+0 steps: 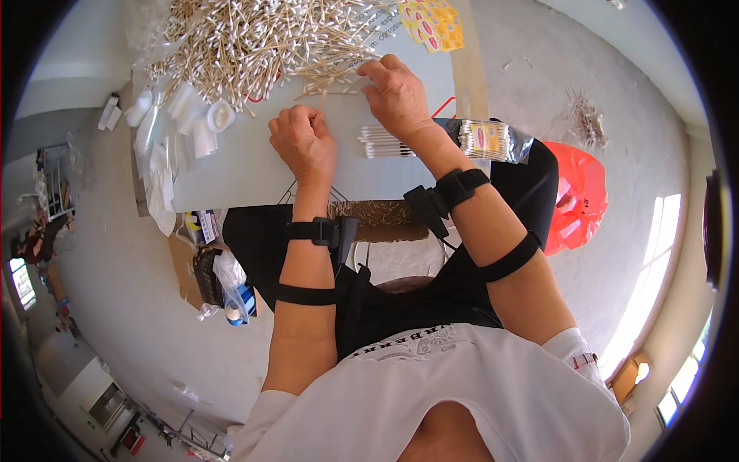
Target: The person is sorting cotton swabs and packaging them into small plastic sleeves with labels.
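A large heap of wooden cotton swabs (246,42) covers the far part of a pale table (254,165). My right hand (396,96) reaches into the near edge of the heap, fingers pinched on a few swabs. My left hand (302,140) rests on the table as a closed fist; whether it holds swabs I cannot tell. A small aligned bundle of swabs (383,142) lies on the table just under my right wrist. A filled clear packet of swabs (489,140) sits at the table's right edge.
Round white lids and clear plastic bags (181,127) lie at the table's left side. Yellow labels (433,23) sit at the far right of the table. A red plastic bag (577,204) lies on the floor to the right, and a box with bags (223,281) under the table.
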Tool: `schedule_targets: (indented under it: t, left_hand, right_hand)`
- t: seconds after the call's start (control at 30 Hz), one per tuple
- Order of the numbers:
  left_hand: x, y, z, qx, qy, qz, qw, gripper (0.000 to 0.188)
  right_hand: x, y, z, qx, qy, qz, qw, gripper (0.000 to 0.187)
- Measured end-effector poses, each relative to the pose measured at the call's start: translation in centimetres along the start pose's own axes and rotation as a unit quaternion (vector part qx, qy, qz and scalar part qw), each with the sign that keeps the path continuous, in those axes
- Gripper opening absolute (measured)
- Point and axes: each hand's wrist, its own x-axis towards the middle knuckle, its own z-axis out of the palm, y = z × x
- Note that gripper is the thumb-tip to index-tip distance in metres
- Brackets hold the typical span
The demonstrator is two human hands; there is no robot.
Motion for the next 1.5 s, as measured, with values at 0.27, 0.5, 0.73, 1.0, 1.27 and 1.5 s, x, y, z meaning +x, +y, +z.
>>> schedule_targets:
  t: [0.27,0.5,0.73,1.0,1.27,1.5]
  left_hand:
    - [0.7,1.8,-0.7,-0.030,-0.145,0.159,0.976,0.015]
    - [1.4,3.7,0.7,-0.063,-0.149,0.194,0.968,0.013]
    - [1.3,3.9,0.9,-0.074,-0.115,0.181,0.974,0.014]
    - [-0.8,4.1,0.3,-0.087,-0.135,0.166,0.973,0.016]
    - [-0.3,4.2,0.4,-0.084,-0.113,0.183,0.973,0.014]
    - [1.5,4.8,0.6,-0.003,-0.160,0.239,0.958,0.008]
  right_hand:
    - [0.9,2.7,-1.7,-0.054,-0.039,-0.071,0.995,0.007]
    - [-1.6,3.6,-5.0,-0.011,-0.104,-0.077,0.992,0.005]
    - [-3.3,3.4,-4.6,0.195,-0.004,0.057,0.979,0.015]
    - [-6.9,0.8,-3.5,0.312,0.109,0.138,0.934,0.021]
    - [-7.1,0.8,-3.8,0.319,0.079,0.130,0.935,0.021]
    - [-7.4,0.4,-3.5,0.328,0.104,0.132,0.929,0.021]
